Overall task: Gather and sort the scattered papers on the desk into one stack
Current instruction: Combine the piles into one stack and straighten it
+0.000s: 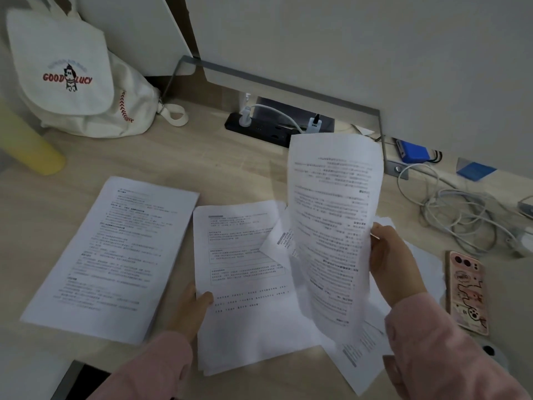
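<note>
A neat stack of printed sheets (112,255) lies on the wooden desk (202,163) at the left. My left hand (193,307) grips the left edge of a second bundle of papers (245,284) in the middle, thumb on top. My right hand (395,264) pinches the right edge of a single printed sheet (331,220), lifted upright above the desk with its text upside down. More loose sheets (360,359) lie skewed under and to the right of the lifted sheet.
A white canvas bag (72,79) stands at the back left beside a yellow cylinder (31,151). A black power strip (259,128) sits at the back. Tangled white cables (461,215), blue items (412,151) and a phone in a pink case (467,290) lie at the right.
</note>
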`<move>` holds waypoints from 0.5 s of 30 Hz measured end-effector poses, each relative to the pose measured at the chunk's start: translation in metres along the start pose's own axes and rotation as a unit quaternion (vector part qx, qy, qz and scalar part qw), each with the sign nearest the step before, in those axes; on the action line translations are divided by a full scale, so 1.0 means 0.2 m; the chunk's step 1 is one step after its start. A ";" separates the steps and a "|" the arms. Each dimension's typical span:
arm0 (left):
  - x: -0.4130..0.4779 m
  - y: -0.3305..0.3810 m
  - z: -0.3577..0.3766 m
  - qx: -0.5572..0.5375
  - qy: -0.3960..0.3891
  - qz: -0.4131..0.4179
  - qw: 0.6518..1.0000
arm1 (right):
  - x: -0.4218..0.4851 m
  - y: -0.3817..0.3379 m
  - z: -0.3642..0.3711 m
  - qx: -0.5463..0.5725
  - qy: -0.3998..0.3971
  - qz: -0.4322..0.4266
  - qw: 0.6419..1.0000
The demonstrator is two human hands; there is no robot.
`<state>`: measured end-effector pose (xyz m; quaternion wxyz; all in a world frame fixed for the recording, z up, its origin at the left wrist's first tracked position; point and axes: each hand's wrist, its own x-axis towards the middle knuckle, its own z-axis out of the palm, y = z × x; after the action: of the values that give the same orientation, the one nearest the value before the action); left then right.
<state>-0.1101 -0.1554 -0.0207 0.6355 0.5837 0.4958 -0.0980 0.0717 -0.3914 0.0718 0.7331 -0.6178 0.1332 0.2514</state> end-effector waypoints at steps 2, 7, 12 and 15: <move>-0.01 0.00 0.00 -0.007 0.000 0.009 1.000 | 0.01 -0.03 -0.04 0.011 -0.007 0.003 1.000; 0.00 -0.01 0.01 -0.019 -0.005 0.003 1.000 | 0.07 0.03 -0.16 -0.105 0.140 0.032 0.984; 0.01 -0.03 0.00 -0.009 -0.005 -0.002 1.000 | 0.04 0.13 -0.24 -0.040 0.236 0.072 0.968; 0.01 -0.04 0.00 -0.016 -0.012 -0.011 1.000 | -0.03 0.20 -0.17 0.010 0.212 0.115 0.971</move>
<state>-0.1145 -0.1557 -0.0277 0.6495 0.5670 0.4957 -0.1043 0.0491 -0.4206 0.0354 0.6604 -0.6302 0.3580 0.1965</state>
